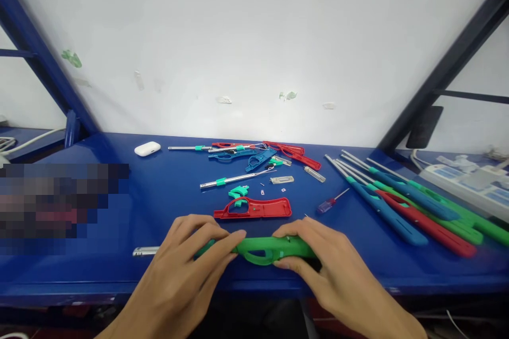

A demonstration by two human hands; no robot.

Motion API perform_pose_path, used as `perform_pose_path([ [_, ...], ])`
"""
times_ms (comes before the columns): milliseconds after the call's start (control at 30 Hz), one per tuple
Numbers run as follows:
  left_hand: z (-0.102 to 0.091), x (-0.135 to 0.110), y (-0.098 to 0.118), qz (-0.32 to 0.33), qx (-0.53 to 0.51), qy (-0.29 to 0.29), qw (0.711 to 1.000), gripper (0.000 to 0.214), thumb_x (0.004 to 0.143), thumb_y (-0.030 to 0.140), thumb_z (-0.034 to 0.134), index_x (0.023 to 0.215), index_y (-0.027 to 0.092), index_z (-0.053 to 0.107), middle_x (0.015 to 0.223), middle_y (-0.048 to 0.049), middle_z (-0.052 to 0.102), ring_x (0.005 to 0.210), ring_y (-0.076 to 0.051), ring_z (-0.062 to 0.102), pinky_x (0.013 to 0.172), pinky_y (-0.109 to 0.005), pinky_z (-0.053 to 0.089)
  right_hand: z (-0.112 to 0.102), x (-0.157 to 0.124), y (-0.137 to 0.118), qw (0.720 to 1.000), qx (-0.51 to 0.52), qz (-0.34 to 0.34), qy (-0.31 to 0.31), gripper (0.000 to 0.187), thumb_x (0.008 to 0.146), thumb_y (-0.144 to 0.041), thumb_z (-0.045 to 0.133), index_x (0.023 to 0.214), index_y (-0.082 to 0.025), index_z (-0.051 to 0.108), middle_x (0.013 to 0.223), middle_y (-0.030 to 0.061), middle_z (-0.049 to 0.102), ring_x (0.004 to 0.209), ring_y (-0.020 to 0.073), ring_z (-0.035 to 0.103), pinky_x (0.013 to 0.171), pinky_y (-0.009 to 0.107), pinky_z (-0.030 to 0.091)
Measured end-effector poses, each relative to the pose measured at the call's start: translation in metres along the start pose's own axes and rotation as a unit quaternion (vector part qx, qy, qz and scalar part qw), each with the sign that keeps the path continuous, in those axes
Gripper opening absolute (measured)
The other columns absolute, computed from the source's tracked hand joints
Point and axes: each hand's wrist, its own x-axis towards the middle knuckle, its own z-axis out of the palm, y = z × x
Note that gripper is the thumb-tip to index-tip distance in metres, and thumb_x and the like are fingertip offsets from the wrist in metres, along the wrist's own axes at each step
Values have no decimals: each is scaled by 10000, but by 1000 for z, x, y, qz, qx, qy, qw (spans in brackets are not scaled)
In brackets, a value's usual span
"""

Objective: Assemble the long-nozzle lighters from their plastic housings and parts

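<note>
Both hands [185, 262] [330, 257] hold one green lighter [274, 243]; clear tanks [282, 179] lie beyond, contents hard to make out.

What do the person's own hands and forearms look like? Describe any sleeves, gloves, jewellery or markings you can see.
Both the left hand and the right hand are bare, with no gloves. No sleeve shows on either wrist or the visible part of each forearm. No rings, watch, bracelet, cables or clear markings are visible.
</note>
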Motion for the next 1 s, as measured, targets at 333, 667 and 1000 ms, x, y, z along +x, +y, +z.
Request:
perform_pose_path([
  [333, -31, -7, -31, -25, 63, -48, 997, 176, 1085, 393, 582, 1190, 310, 696, 1080, 37, 767, 1014, -218, 642, 922, -359, 452, 4, 1, 6, 998, 16, -28, 63, 104, 1016, -262, 696, 1103, -319, 693, 964, -30, 736, 882, 204, 678, 770, 324, 486],
  [667, -20, 0, -9, -21, 32, -60, 997, 134, 1066, 265, 625, 1195, 234, 638, 1115, 9, 749, 1019, -209, 633, 994, -371, 378, 7, -8, 11, 997, 12, 55, 48, 246, 936, -524, 764, 1146, -397, 766, 1176, -41, 795, 1091, 249, 733, 970, 347, 572],
  [1000, -13, 3, -3, 42, 13, -14, 999, 230, 1054, 55, 533, 1213, 168, 655, 991, -4, 769, 824, -170, 646, 852, -355, 415, 9, -17, 11, 994, 12, 87, 71, 334, 865, -582, 806, 1158, -423, 820, 1210, -4, 798, 1157, 266, 734, 978, 326, 633],
])
